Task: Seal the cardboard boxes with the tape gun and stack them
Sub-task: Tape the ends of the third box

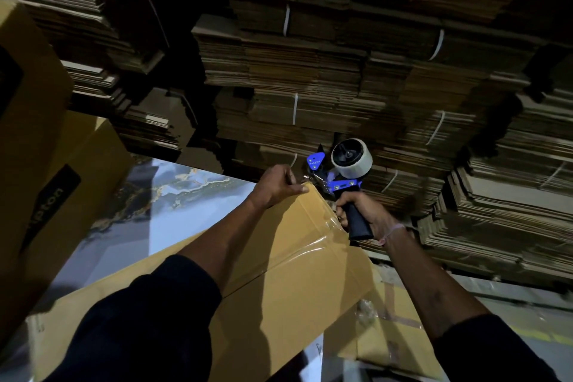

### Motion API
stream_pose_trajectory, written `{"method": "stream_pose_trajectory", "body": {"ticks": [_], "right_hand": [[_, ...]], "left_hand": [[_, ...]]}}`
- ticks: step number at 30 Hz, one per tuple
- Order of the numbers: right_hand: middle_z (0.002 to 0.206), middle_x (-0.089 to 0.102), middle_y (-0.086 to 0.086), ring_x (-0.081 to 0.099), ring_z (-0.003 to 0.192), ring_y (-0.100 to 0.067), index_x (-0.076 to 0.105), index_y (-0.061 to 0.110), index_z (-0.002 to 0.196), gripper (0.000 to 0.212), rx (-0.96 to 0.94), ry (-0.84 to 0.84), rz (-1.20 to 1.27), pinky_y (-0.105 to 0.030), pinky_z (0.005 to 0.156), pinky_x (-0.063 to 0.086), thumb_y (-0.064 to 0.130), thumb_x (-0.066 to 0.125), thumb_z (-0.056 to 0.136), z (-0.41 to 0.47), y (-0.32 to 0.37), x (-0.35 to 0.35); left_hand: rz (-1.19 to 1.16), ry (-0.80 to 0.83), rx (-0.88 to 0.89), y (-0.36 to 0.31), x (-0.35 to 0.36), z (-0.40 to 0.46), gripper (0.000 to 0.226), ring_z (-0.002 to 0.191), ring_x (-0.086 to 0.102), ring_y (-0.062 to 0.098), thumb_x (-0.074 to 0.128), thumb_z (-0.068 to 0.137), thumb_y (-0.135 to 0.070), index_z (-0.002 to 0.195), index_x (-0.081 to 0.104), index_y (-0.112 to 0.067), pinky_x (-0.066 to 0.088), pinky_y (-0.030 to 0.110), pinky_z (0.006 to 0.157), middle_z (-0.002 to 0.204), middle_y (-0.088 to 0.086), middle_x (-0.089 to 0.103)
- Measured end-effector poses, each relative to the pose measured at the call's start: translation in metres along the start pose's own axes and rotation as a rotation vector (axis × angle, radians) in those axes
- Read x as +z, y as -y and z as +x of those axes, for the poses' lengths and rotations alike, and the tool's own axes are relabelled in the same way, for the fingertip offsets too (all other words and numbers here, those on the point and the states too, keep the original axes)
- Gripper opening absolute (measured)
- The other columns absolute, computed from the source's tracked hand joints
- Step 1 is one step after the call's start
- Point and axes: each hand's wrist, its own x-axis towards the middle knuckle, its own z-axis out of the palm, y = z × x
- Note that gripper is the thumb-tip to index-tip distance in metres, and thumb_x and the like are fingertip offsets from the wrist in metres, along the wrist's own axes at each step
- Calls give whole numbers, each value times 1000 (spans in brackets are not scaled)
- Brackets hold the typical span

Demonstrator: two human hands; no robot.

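Against stacked flat cardboard (pixel 310 77) — right hand (pixel 366 211) grips tape gun (pixel 344 170), left hand (pixel 277 184) pinches the box (pixel 279 257) corner.

The left forearm (pixel 217 245) covers part of the cardboard box (pixel 279 273) top. The stacked box (pixel 34 121) at left is cut off by the frame edge, leaving its printed label incomplete. The left hand (pixel 276 184) hides the box's far corner.

Tape gun (pixel 339 170) at box (pixel 279 257) far corner

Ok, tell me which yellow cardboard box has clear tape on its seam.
The flat yellow-brown cardboard box under both hands: glossy tape runs along its seam. The stacked yellow boxes with black labels at left show none.
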Motion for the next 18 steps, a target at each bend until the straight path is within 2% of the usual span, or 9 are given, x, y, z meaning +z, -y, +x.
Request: {"method": "stream_pose_trajectory", "body": {"ticks": [2, 5, 7, 9, 12, 15, 18], "right_hand": [[59, 51, -5, 45, 46, -17, 54, 7, 72, 12, -9, -5, -20, -27, 46, 41, 14, 55, 82, 0, -1, -1], [59, 53, -5, 46, 46, -17, 55, 7, 72, 13, -18, -18, -32, -28, 46, 42, 14, 55, 83, 0, -1, -2], [59, 53, -5, 46, 46, -18, 56, 7, 71, 13, -20, -26, -29, -28, 46, 43, 14, 56, 82, 0, -2, -2], [60, 53, -5, 46, 47, -17, 56, 7, 70, 14, -25, -36, -38, -28, 47, 42, 14, 56, 82, 0, -2, -2], [62, 54, -6, 47, 47, -18, 58, 7, 71, 15, -49, -87, -67, -28, 47, 41, 13, 56, 84, -2, -3, 2], [61, 53, -7, 46, 46, -17, 58, 8, 67, 20, -71, -124, -47, -27, 46, 41, 10, 54, 87, -3, -5, 9], [59, 52, -8, 46, 43, -18, 56, 8, 67, 21, -74, -109, -53, -25, 43, 40, 8, 53, 88, -2, -6, 20]], "left_hand": [[27, -31, -18, 0, 0, 1, 47, 84, 67, 19, 97, 66, -38, 90, 64, -13, 50, 35, 74, 89, 2, 72], [-29, -2, -10, 0, 2, 3, 79, 113, 65, 19, 98, 62, -33, 126, 54, -20, 54, 40, 96, 126, 1, 68], [-74, 46, 16, 0, 6, 5, 89, 123, 63, 19, 96, 66, -26, 141, 48, -25, 52, 46, 105, 136, 1, 65], [-65, 78, 47, -2, 8, 2, 65, 117, 67, 19, 90, 76, -19, 134, 60, -20, 55, 47, 102, 127, 2, 71], [18, 20, 85, -2, 14, -6, 28, 99, 71, 19, 84, 82, -26, 108, 73, -19, 58, 44, 91, 105, 0, 76], [25, -29, 101, 3, 14, -13, 16, 96, 71, 21, 81, 84, -29, 96, 71, -25, 56, 38, 83, 99, -2, 76], [34, -61, 127, 8, 9, -19, 13, 92, 70, 19, 81, 84, -29, 90, 69, -28, 55, 38, 80, 93, -5, 75]]}}
